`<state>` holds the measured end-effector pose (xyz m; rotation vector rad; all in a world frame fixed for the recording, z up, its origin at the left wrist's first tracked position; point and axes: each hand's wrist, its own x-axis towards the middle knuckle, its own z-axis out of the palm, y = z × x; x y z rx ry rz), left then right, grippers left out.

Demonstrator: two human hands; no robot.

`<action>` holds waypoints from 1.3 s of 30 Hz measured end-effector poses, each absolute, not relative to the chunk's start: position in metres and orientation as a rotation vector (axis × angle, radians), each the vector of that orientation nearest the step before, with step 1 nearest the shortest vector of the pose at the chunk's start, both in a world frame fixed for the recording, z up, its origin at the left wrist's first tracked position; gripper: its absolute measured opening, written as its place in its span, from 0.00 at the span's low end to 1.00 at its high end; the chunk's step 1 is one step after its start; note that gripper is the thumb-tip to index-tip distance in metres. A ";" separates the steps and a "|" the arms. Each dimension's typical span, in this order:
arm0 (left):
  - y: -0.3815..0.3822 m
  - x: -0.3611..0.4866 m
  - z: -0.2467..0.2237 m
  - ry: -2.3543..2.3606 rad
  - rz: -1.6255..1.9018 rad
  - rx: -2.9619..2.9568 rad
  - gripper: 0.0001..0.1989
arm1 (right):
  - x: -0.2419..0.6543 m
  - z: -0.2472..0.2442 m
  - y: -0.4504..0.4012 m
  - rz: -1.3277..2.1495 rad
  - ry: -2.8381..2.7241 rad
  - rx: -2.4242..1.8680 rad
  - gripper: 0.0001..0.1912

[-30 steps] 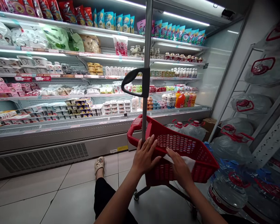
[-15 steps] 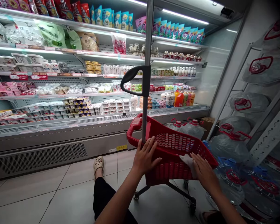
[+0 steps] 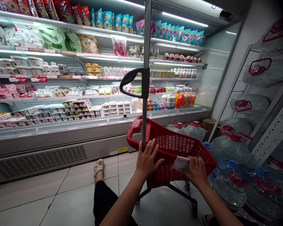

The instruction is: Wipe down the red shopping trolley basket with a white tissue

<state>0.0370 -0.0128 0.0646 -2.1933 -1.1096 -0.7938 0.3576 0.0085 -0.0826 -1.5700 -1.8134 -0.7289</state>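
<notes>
A red plastic shopping cart with a slotted basket stands in front of me on dark wheeled legs. On its near rim, close to the handle end, my left hand lies with fingers spread, holding nothing. My right hand is farther right on that rim, fingers curled over a thin white tissue pressed against the edge. Part of the tissue is hidden under the fingers. Behind my left fingertips rises a metal pole with a black loop grip partway up.
A refrigerated shelf case packed with yogurt, bottles and bagged goods runs across the back. Large water jugs crowd the floor at the right beside a metal rack holding more jugs. My left foot in a beige clog rests on grey tiles.
My right hand has slid left along the cart rim with the tissue, its fingers now more curled. My left hand stays in nearly the same place on the cart.
</notes>
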 end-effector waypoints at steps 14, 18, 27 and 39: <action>-0.011 0.035 0.065 -1.074 -0.776 -2.155 0.27 | 0.358 -0.070 0.004 -0.854 -1.896 -1.489 0.31; -0.010 0.032 0.066 -1.067 -0.767 -2.166 0.27 | 0.371 -0.070 0.009 -0.849 -1.968 -1.433 0.21; -0.011 0.029 0.067 -1.057 -0.780 -2.177 0.25 | 0.388 -0.063 0.007 -0.521 -2.068 -1.379 0.19; -0.018 0.040 0.071 -1.115 -0.870 -2.237 0.29 | 0.232 -0.035 0.019 -0.069 -1.669 -1.285 0.28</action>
